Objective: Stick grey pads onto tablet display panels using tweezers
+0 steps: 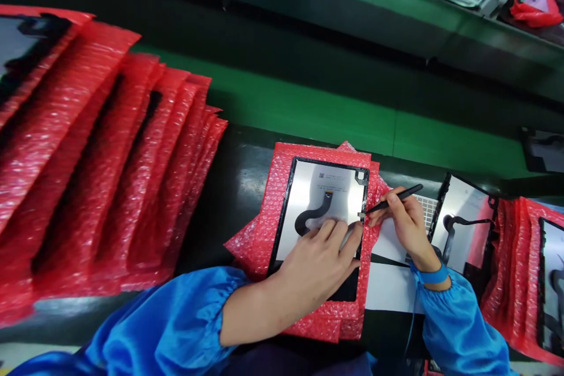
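A tablet display panel (286,241) with a silvery back and black frame lies on red bubble-wrap sleeves (275,200). A black flex cable (304,220) curves across its back. My left hand (315,258) rests over the panel's lower right part, fingers bent and apart, fingertips near the right edge. Held in my right hand (408,220) is a pair of slim black tweezers (403,192). Their tip touches or nearly touches a small light piece (362,215) on the panel's right edge. What lies under my left fingers is hidden.
A long row of red bubble-wrap sleeves (145,188) leans at the left. To the right stand another silvery panel (462,217), more red sleeves (520,258) and a further panel (553,247). White sheets (392,285) lie under my right forearm. A shelf (440,29) runs along the back.
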A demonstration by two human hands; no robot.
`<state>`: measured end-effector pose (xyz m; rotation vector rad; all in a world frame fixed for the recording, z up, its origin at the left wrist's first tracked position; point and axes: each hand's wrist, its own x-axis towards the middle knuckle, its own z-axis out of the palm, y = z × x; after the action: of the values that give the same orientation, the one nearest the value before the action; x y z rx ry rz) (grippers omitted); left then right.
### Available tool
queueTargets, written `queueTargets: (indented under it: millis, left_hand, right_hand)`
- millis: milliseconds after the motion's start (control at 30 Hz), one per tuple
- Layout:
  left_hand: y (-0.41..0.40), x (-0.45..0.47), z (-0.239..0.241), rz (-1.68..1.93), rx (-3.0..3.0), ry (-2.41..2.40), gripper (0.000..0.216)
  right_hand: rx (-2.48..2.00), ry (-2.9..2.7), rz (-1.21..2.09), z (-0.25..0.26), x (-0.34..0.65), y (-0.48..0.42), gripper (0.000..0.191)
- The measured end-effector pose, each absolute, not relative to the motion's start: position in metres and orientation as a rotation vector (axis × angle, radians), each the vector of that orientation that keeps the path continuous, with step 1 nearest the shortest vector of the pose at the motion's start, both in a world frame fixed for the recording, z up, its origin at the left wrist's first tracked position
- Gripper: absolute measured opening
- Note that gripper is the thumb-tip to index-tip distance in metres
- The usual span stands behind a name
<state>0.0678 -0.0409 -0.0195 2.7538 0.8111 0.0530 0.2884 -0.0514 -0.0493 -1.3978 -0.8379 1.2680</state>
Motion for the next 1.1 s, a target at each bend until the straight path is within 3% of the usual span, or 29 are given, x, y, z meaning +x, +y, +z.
queueTargets:
  millis: [533, 1100]
  left_hand:
    - [-0.037, 0.069, -0.008, 0.021, 2.784, 0.806, 0.059]
    - [-0.03, 0.068, -0.013, 0.083, 2.751, 0.749, 0.069]
  right_hand:
    - [-1.33, -0.9, 1.245, -0.051, 0.286, -0.058, 0.03]
    - [-1.365, -0.862, 1.292, -0.056, 0.286, -0.055, 0.036]
